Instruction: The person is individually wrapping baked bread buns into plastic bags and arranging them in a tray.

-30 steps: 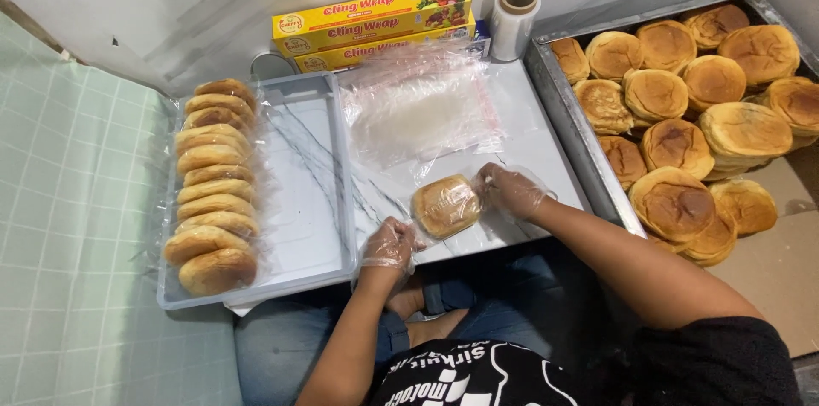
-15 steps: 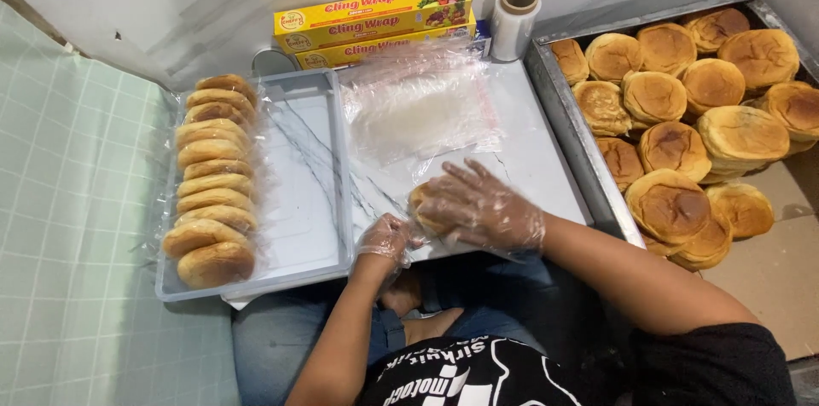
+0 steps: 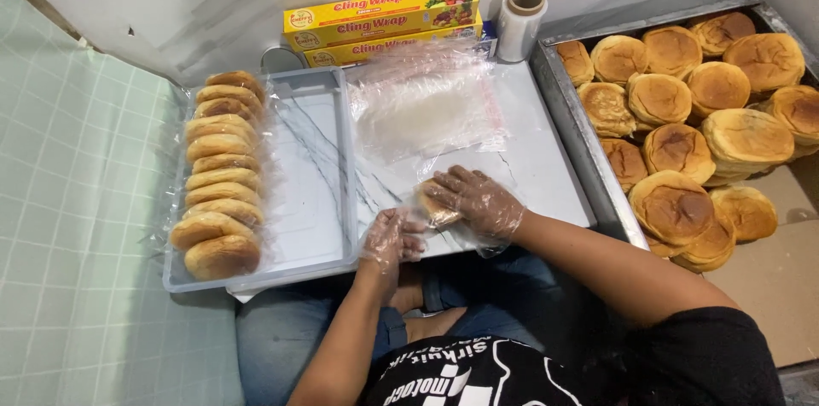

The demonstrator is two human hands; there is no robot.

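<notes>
Bun (image 3: 439, 211) at the front edge of the white worktop (image 3: 546, 176), mostly hidden under the gloved right hand (image 3: 478, 201), wrapped partly in clear film. Right hand curled over the bun, gripping it. Gloved left hand (image 3: 391, 240) just beside it, fingers loosely bent, pinching film at the bun's near side. Behind the bun, a stack of clear sheets (image 3: 426, 107) lying flat. Further back, against the wall, two yellow wrap boxes (image 3: 384, 22) and a film roll (image 3: 519, 22) standing upright. To the left, a pale tray (image 3: 316, 227) with a row of wrapped buns (image 3: 217, 176) along its left side. To the right, a metal tray (image 3: 589, 150) piled with bare buns (image 3: 682, 116).
</notes>
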